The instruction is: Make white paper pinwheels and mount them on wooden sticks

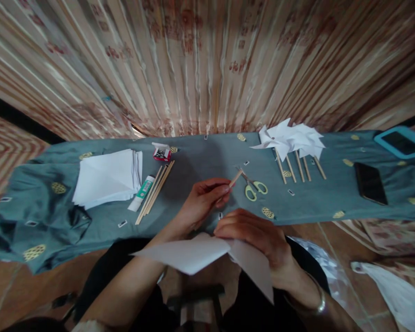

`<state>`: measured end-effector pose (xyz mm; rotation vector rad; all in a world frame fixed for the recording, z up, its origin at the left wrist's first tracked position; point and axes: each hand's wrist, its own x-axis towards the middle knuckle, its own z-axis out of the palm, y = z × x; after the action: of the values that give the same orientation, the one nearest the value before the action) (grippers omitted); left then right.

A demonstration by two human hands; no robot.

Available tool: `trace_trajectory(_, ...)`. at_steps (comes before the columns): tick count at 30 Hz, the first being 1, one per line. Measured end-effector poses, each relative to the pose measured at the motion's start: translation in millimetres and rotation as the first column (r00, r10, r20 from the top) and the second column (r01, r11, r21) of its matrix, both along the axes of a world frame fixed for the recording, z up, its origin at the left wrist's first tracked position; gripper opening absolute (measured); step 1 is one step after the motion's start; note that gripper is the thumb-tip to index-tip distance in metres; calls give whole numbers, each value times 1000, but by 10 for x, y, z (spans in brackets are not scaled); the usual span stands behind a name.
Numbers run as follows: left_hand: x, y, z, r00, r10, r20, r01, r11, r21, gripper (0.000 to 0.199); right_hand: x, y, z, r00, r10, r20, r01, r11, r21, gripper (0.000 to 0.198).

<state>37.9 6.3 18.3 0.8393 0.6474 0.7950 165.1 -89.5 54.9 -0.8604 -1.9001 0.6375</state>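
Note:
Pinched in the fingers of my left hand (205, 199) is a thin wooden stick (236, 178), its end pointing up and right over the cloth. My right hand (257, 233) is closed on a white paper pinwheel (190, 254), whose folded blades hang over my lap at the table's front edge. The fingers hide the pinwheel's centre, and I cannot tell whether stick and paper touch. Just right of the stick's tip lie scissors (251, 191) with pale green handles, their blades slightly apart.
Several finished pinwheels (290, 138) lie at the back right. Beyond them are a black phone (370, 183) and a blue-framed tablet (403, 141). On the left are a paper stack (105, 177), a glue tube (141, 193), several wooden sticks (156, 191) and a small red box (162, 151) of metal pins.

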Motion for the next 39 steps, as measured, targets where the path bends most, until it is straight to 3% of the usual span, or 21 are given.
trace_trajectory(6,-99,-49,149,987,-27,155,60,975,-215,29,14,65,68,975,-222,22,221,975,32,17)
trace_trajectory(13,-301,-164,22,989,148,-11,-144,941,-307,29,2,160,-81,960,-278,-22,279,960,35,23)
trace_trajectory(17,-520,-228,-174,952,231,-201,-268,946,-181,21,-104,177,-190,955,-296,-10,290,942,-168,12)
trace_trajectory(20,-650,-202,-320,915,270,-299,-308,947,-87,21,-235,175,-272,959,-279,-53,232,877,-421,4)
trace_trajectory(22,-705,-164,-410,906,297,-302,-340,935,-102,25,-314,177,-326,970,-225,-92,142,832,-536,7)
trace_trajectory(25,-773,-122,-524,910,325,-257,-380,901,-210,35,-373,192,-399,989,-115,-88,40,799,-600,10)
trace_trajectory(28,-862,-98,-572,892,378,-248,-438,859,-266,38,-327,232,-467,982,-172,-71,88,767,-636,10)
trace_trajectory(31,-982,-54,-496,861,443,-248,-492,849,-191,33,-206,310,-517,907,-405,-117,228,703,-674,11)
trace_trajectory(34,-1108,10,-305,822,525,-223,-547,836,-50,28,-74,419,-515,777,-579,-246,279,667,-691,18)
trace_trajectory(37,-1183,30,-124,763,621,-179,-593,783,188,16,52,517,-478,680,-647,-344,281,664,-693,19)
trace_trajectory(39,-1188,-20,-97,743,639,-199,-560,757,337,9,147,550,-466,657,-661,-361,294,666,-685,18)
